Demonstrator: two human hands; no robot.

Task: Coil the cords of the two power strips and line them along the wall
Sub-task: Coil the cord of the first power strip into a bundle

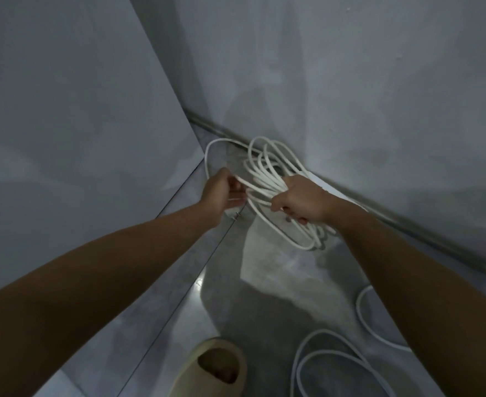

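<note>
- While the right hand [299, 199] grips the gathered coil [264, 173] round its middle, fingers curled over many white turns, the left hand [221, 193] pinches one strand at the coil's left side, its fingers closed on it.
- The coil hangs in the air above the floor [264, 282], in the far corner, near the foot of the wall [379, 81].
- It is a stretched oval: its long axis runs from far left to near right, roughly along the wall's foot, with the far end fanned open and the near end drooping below the right hand.
- One wider loop arcs from the left hand up toward the corner and back into the bundle, so the turns are not equal.
- Risk: the far turns are splayed, so a slack grip would probably let them slide apart and undo the coil.
- Risk: tugging the left strand hard could draw that wide loop tight across the others and knot them.
- Risk: the second cord [322, 356] lies in loose loops on the floor at near right, beside a slipper [219, 365]; a step could catch or drag it.
- Whether a strip body lies behind the right hand I cannot tell.
</note>
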